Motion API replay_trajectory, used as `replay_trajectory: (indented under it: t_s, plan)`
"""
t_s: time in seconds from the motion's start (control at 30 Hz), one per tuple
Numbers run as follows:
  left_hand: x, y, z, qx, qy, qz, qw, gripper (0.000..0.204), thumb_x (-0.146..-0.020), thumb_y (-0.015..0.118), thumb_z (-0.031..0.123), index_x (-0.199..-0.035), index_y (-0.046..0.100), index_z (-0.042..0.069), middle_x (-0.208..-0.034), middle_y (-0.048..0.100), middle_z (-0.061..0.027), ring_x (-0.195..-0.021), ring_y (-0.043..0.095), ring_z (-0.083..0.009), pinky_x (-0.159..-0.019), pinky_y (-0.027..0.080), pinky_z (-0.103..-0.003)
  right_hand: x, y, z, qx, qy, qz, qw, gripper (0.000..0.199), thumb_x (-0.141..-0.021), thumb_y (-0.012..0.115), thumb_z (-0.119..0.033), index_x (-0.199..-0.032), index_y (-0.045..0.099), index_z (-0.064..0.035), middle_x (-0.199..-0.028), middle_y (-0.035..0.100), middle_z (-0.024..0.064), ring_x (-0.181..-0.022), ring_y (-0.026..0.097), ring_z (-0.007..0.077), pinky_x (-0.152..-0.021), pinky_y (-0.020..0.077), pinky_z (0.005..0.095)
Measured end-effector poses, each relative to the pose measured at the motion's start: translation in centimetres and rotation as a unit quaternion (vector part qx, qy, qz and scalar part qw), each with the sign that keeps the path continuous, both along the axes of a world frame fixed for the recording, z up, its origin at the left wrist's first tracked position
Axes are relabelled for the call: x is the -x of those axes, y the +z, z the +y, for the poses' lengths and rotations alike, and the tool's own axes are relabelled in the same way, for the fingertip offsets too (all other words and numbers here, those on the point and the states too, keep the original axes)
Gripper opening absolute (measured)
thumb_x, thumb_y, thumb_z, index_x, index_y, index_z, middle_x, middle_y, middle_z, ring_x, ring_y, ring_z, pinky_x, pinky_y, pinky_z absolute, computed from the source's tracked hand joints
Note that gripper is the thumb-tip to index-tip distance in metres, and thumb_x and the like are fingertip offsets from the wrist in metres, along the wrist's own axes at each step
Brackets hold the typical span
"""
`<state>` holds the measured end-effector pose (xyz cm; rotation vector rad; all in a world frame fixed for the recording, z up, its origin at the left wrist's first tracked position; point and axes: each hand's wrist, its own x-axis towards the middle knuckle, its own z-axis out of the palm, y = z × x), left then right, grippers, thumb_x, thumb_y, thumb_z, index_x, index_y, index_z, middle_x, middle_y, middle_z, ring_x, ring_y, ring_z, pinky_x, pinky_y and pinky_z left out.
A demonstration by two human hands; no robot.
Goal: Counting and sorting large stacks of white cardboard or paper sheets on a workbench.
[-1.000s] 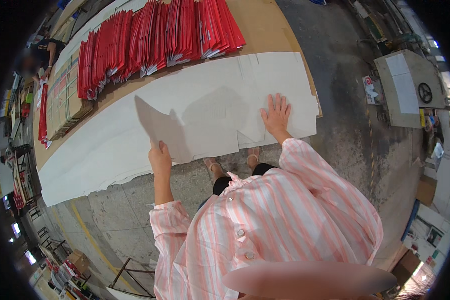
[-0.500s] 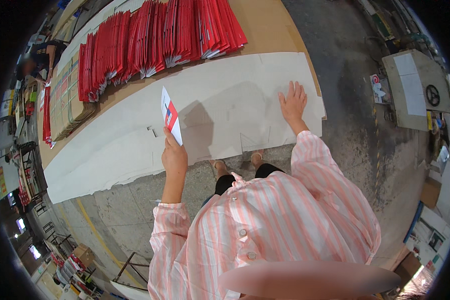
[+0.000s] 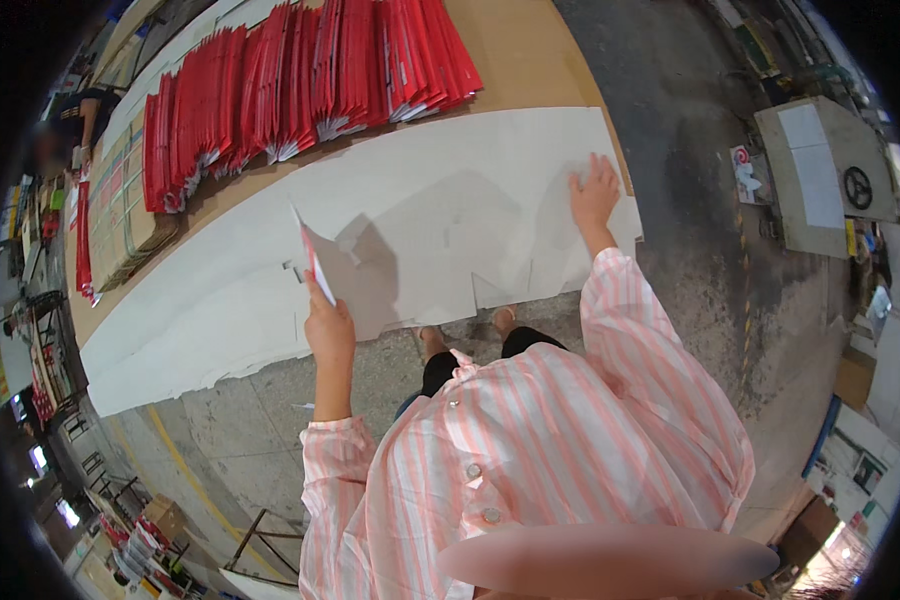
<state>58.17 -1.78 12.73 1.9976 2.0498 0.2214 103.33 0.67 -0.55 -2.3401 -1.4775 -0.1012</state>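
Near the middle left of the frame, the left hand was closed around the lower edge of a flat card sheet, holding it lifted on edge above the white layer so that only its thin profile showed, white with a red strip along it. The sheet cast a dark shadow on the white surface just to its right.

The right hand, upper right of centre, lay flat with its fingers spread, pressing on the far right part of the white die-cut sheets that ran in a long overlapping band from the lower left to the upper right of the frame. Those sheets lay on brown cardboard covering the floor.

Above the white band, rows of red folded cartons stood fanned across the top of the frame. The person's bare feet stood on the grey concrete floor at the near edge of the white sheets, between the two pink-striped sleeves.
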Motion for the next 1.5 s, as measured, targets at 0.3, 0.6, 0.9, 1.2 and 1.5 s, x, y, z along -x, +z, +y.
replay_trajectory:
  t_s: [0.3,0.6,0.9,1.2,1.5]
  plan:
    - [0.1,-0.4,-0.1,-0.031,-0.022,0.001,0.999,0.067,-0.077,0.051,0.007,-0.136,0.019,0.0,-0.09,0.059,-0.0254,-0.065,0.06,-0.0378,-0.054,0.048,-0.044,-8.1,2.1,0.9,0.137,-0.196,0.072,0.968,0.031,-0.075,0.059,-0.027,-0.101,0.061,-0.0115,-0.104,0.059,0.0117,-0.1,0.053,0.0326,-0.082,0.0417,0.0466]
    - [0.1,-0.4,-0.2,-0.007,-0.006,0.013,1.0,0.07,-0.077,0.053,0.008,-0.136,0.017,0.0,-0.096,0.059,-0.0257,-0.065,0.06,-0.0375,-0.054,0.048,-0.043,-11.9,-0.6,0.2,-0.043,-0.192,0.194,0.961,0.022,-0.071,0.064,-0.025,-0.086,0.065,-0.0086,-0.082,0.065,0.0103,-0.08,0.061,0.0283,-0.071,0.0468,0.0378]
    - [0.9,-0.7,-0.5,-0.021,-0.001,0.025,0.999,0.069,-0.077,0.053,0.008,-0.136,0.017,0.0,-0.098,0.058,-0.0249,-0.066,0.06,-0.0373,-0.054,0.048,-0.043,-10.9,0.5,0.4,-0.101,-0.179,0.306,0.93,0.011,-0.068,0.064,-0.005,-0.078,0.062,-0.0013,-0.075,0.06,0.0046,-0.071,0.054,0.0116,-0.065,0.0432,0.0242]
    - [0.5,-0.3,-0.3,0.002,0.008,0.014,1.0,0.068,-0.078,0.051,0.009,-0.136,0.017,0.0,-0.1,0.057,-0.0257,-0.068,0.06,-0.0386,-0.056,0.048,-0.044,-10.9,2.7,0.5,-0.037,-0.145,0.333,0.931,0.024,-0.067,0.067,-0.012,-0.088,0.062,0.0001,-0.083,0.061,0.0076,-0.077,0.055,0.016,-0.069,0.0439,0.0285]
    - [0.6,-0.6,-0.1,0.008,0.007,0.014,1.0,0.07,-0.077,0.053,0.008,-0.136,0.016,0.0,-0.096,0.058,-0.0261,-0.067,0.06,-0.0386,-0.056,0.048,-0.044,-13.8,2.4,0.2,-0.036,-0.083,0.559,0.824,0.008,-0.067,0.061,-0.008,-0.074,0.057,-0.0054,-0.072,0.053,0.0017,-0.075,0.049,0.0135,-0.068,0.0381,0.0254]
